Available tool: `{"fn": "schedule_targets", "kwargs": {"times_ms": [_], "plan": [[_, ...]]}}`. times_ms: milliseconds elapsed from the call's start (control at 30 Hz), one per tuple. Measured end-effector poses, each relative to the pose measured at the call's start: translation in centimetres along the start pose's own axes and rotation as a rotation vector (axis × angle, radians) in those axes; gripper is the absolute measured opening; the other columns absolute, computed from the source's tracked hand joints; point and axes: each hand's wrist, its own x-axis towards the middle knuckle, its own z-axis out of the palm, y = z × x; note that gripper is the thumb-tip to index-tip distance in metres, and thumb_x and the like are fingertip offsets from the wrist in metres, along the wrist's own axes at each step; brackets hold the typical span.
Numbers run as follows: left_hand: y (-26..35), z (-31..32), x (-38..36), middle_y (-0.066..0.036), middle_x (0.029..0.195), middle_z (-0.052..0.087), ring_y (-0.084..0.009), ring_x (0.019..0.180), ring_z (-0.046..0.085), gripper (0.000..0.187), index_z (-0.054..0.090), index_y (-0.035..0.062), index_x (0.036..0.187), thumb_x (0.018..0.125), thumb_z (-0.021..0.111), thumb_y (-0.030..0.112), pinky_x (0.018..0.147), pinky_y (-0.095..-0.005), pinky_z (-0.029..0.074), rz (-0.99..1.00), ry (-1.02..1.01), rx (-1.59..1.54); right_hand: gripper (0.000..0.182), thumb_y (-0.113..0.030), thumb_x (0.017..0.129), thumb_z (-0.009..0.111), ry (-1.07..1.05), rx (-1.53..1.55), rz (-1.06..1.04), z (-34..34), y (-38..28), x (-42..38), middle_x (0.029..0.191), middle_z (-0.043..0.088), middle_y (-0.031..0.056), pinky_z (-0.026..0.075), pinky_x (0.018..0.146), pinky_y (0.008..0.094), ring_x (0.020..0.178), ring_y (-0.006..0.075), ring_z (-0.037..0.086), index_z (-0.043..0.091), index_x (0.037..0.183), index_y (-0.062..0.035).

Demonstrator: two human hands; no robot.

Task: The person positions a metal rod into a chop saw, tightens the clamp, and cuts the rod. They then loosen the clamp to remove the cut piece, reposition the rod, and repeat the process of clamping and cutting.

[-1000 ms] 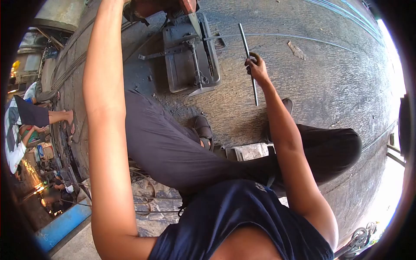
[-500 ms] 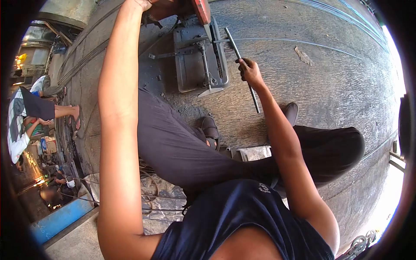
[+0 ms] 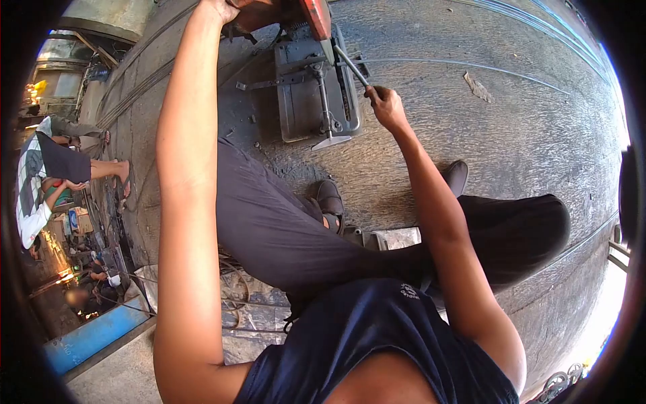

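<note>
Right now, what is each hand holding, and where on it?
Right hand grips the metal rod at its near end. Left hand is on the saw's handle, grip partly hidden.

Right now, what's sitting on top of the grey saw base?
On the saw base lies one end of the metal rod, held by the right hand, beside the clamp screw. The red guard hides the blade.

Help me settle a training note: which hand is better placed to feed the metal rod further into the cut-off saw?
Probably the right. The right hand grips the metal rod, whose tip lies at the cut-off saw. The left hand is up on the saw's handle, away from the rod.
</note>
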Motion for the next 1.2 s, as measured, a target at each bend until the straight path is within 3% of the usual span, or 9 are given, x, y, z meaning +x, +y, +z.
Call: {"fn": "schedule_targets", "kwargs": {"times_ms": [333, 567, 667, 733, 767, 833, 1033, 1167, 1200], "plan": [[0.1, -0.1, 0.2, -0.007, 0.084, 0.060, -0.0215, 0.074, 0.060, 0.047, 0.063, 0.0089, 0.103, 0.077, 0.066, 0.047, 0.071, -0.0460, 0.056, -0.026, -0.055, 0.019, 0.039, -0.034, 0.094, 0.057, 0.049, -0.114, -0.060, -0.4, -0.7, 0.2, 0.084, 0.065, 0.0294, 0.050, 0.077, 0.0464, 0.087, 0.0461, 0.064, 0.070, 0.099, 0.0023], [0.0, 0.1, -0.1, -0.007, 0.083, 0.060, -0.0222, 0.075, 0.059, 0.048, 0.064, 0.0089, 0.101, 0.074, 0.067, 0.048, 0.071, -0.0461, 0.055, -0.006, -0.037, 0.031, 0.036, -0.031, 0.094, 0.058, 0.034, -0.105, -0.155, 0.0, 0.1, 0.6, 0.083, 0.064, 0.0299, 0.050, 0.075, 0.0464, 0.085, 0.0469, 0.063, 0.069, 0.099, 0.0028], [0.1, -0.1, 0.2, -0.007, 0.084, 0.060, -0.0226, 0.074, 0.059, 0.049, 0.064, 0.0089, 0.101, 0.073, 0.067, 0.049, 0.071, -0.0468, 0.055, -0.033, -0.032, 0.025, 0.037, -0.030, 0.094, 0.058, -0.001, -0.054, -0.176, 0.2, 0.7, 0.8, 0.082, 0.065, 0.0292, 0.050, 0.073, 0.0453, 0.082, 0.0436, 0.066, 0.068, 0.096, 0.0053], [0.1, -0.1, 0.3, -0.008, 0.084, 0.060, -0.0227, 0.074, 0.059, 0.049, 0.064, 0.0088, 0.101, 0.073, 0.067, 0.049, 0.071, -0.0469, 0.055, -0.046, -0.032, 0.022, 0.038, -0.030, 0.096, 0.056, -0.039, 0.055, -0.122, 0.3, -0.1, 0.3, 0.072, 0.066, 0.0223, 0.048, 0.065, 0.0414, 0.068, 0.0309, 0.067, 0.068, 0.092, 0.0062], [0.0, -0.2, 0.4, -0.007, 0.084, 0.060, -0.0227, 0.073, 0.059, 0.049, 0.064, 0.0088, 0.102, 0.073, 0.067, 0.049, 0.070, -0.0465, 0.055, -0.037, -0.047, 0.023, 0.038, -0.030, 0.096, 0.056, -0.039, 0.054, -0.122, 0.3, -0.5, 0.1, 0.072, 0.066, 0.0223, 0.048, 0.065, 0.0414, 0.068, 0.0309, 0.067, 0.068, 0.092, 0.0062], [0.0, -0.2, 0.3, -0.007, 0.084, 0.060, -0.0227, 0.073, 0.059, 0.049, 0.064, 0.0088, 0.102, 0.073, 0.067, 0.049, 0.070, -0.0461, 0.055, -0.027, -0.062, 0.025, 0.039, -0.031, 0.097, 0.055, -0.146, 0.165, -0.031, 0.2, -1.0, -0.1, 0.064, 0.062, 0.0118, 0.043, 0.054, 0.0349, 0.057, 0.0155, 0.058, 0.069, 0.089, 0.0053], [0.0, -0.1, 0.3, -0.007, 0.083, 0.061, -0.0219, 0.072, 0.059, 0.048, 0.064, 0.0092, 0.101, 0.074, 0.067, 0.049, 0.069, -0.0445, 0.054, -0.009, -0.028, 0.022, 0.033, -0.030, 0.101, 0.051, -0.282, 0.398, 0.091, -1.2, -2.6, -0.7, 0.065, 0.055, 0.0015, 0.029, 0.039, 0.0237, 0.044, 0.0043, 0.040, 0.065, 0.099, 0.0008], [-0.1, -0.1, 0.3, -0.007, 0.083, 0.061, -0.0215, 0.073, 0.059, 0.047, 0.065, 0.0097, 0.100, 0.074, 0.066, 0.049, 0.070, -0.0445, 0.055, -0.007, -0.056, 0.032, 0.024, -0.022, 0.096, 0.061, 0.057, 0.182, -0.154, 0.3, -0.2, 0.2, 0.075, 0.062, 0.0052, 0.035, 0.042, 0.0269, 0.049, 0.0069, 0.047, 0.063, 0.113, -0.0046], [0.0, 0.0, 0.2, -0.007, 0.083, 0.061, -0.0215, 0.073, 0.059, 0.046, 0.065, 0.0098, 0.100, 0.075, 0.066, 0.049, 0.070, -0.0445, 0.055, 0.017, -0.067, 0.037, 0.031, -0.024, 0.087, 0.070, 0.014, 0.145, -0.043, -0.2, -0.4, 0.3, 0.089, 0.069, 0.0186, 0.050, 0.077, 0.0393, 0.085, 0.0281, 0.067, 0.068, 0.117, -0.0129]]}}
